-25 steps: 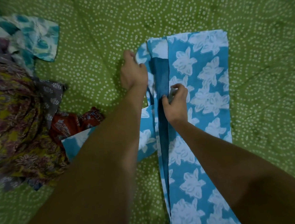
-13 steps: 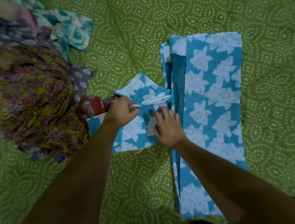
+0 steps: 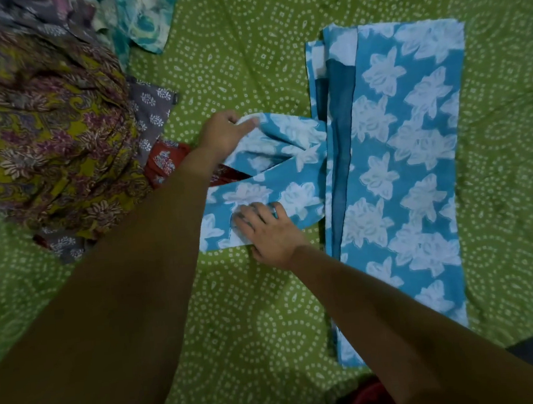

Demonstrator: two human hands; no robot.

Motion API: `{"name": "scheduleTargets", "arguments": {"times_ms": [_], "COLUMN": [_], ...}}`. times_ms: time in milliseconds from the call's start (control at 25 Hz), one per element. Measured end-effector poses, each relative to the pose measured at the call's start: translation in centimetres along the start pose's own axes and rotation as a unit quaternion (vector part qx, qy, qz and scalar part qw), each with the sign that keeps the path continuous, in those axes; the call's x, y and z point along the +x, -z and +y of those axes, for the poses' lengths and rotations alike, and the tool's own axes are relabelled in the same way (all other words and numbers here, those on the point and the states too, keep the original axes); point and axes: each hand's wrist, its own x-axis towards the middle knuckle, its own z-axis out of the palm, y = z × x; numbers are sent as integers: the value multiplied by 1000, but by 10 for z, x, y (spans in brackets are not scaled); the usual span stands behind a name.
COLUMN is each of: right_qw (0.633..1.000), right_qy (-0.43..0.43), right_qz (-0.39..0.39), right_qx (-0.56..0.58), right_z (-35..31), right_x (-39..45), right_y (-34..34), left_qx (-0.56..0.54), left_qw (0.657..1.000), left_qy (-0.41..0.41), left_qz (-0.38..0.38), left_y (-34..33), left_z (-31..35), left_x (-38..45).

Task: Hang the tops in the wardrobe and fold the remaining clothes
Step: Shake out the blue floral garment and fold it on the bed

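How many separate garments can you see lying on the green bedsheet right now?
About 5, possibly more hidden in the pile: the blue floral garment at right, the olive paisley one at left, a grey print, a red piece, and a teal one top left.

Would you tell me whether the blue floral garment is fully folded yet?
Partly folded: the blue floral garment lies as a long strip, but its sleeve sticks out sideways, gripped by the left hand.

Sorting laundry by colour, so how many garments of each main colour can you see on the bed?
Blue with white flowers: 1
Olive-yellow floral: 1
Grey with white sprigs: 1
Red printed: 1
Teal and white: 1
Total: 5 clearly told apart
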Motion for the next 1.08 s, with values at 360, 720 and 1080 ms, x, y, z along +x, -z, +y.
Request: {"name": "scheduleTargets", "arguments": {"times_ms": [360, 720, 1080], "right_qw": [999, 393, 405], "right_qy": [-37, -288, -329], "right_qz": [6, 155, 352], "right_qx": [32, 859, 777], "right_z": [-16, 58, 97], "right_x": [34, 13, 18], "right_y": [5, 64, 112], "left_qx": [-77, -280, -118], "left_qw": [986, 954, 993], "left_qy": [115, 78, 22], "left_qz": [-96, 73, 19], "left_y": [50, 1, -22], "left_z": [-51, -31, -37], "left_x": [-9, -13, -17]}}
